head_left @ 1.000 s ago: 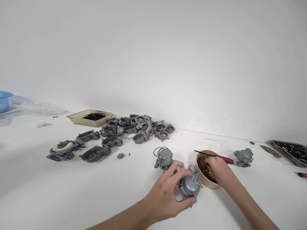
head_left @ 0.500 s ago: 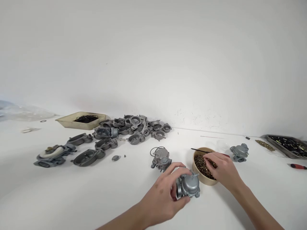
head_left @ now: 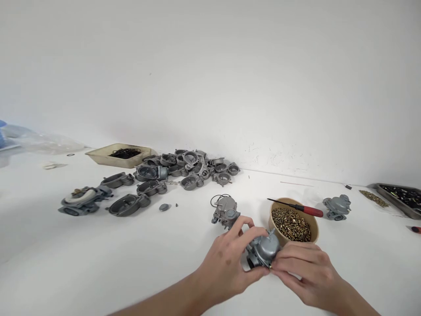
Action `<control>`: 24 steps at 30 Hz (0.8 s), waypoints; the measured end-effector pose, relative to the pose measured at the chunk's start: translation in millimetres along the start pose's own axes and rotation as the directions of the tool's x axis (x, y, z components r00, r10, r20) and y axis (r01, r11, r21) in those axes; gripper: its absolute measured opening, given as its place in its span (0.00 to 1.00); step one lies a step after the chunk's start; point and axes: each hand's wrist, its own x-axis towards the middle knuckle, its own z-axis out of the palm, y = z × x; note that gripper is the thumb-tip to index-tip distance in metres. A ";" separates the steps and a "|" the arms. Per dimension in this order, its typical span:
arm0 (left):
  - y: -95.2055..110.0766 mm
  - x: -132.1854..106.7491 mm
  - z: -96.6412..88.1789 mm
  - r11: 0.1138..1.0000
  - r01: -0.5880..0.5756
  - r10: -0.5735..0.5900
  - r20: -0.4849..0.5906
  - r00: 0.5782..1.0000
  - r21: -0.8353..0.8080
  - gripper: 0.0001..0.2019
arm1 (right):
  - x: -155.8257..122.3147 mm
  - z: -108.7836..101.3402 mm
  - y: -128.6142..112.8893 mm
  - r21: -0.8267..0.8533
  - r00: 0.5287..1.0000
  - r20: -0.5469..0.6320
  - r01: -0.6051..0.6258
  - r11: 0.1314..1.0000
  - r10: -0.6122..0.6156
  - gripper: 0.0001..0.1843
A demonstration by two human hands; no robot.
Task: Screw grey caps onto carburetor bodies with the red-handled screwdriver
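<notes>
Withdrawn from the bowl of brass screws (head_left: 294, 224), the right hand (head_left: 304, 271) now pinches the lower right edge of the grey carburetor (head_left: 263, 251). Left hand (head_left: 230, 263) grips that carburetor from its 9 o'clock side, just at the bowl's 7 o'clock. Red-handled screwdriver (head_left: 297, 207) rests across the bowl rim.

Left hand (head_left: 230, 263) curled, fingers and thumb closed in a grip, right hand (head_left: 304, 272) pinching beside it, fingertips meeting
</notes>
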 end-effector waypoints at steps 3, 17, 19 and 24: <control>-2.0 -0.7 2.2 1.000 0.014 -0.014 -0.001 1.000 0.010 0.28 | -0.7 1.6 1.0 -0.044 1.000 -0.011 0.004 0.999 -0.004 0.09; -5.7 1.5 0.6 0.998 -0.023 0.024 0.025 0.999 -0.056 0.29 | -4.7 2.2 4.9 -0.192 1.000 0.012 0.022 0.981 -0.020 0.13; -5.1 2.8 -1.0 0.998 -0.031 0.033 0.039 0.999 -0.051 0.29 | -5.3 2.5 5.9 -0.173 1.000 0.015 0.018 0.985 -0.016 0.12; -6.4 2.9 -0.3 0.997 -0.059 0.060 0.017 0.998 -0.051 0.28 | -4.6 0.1 6.0 -0.123 0.999 0.026 0.023 0.992 -0.020 0.12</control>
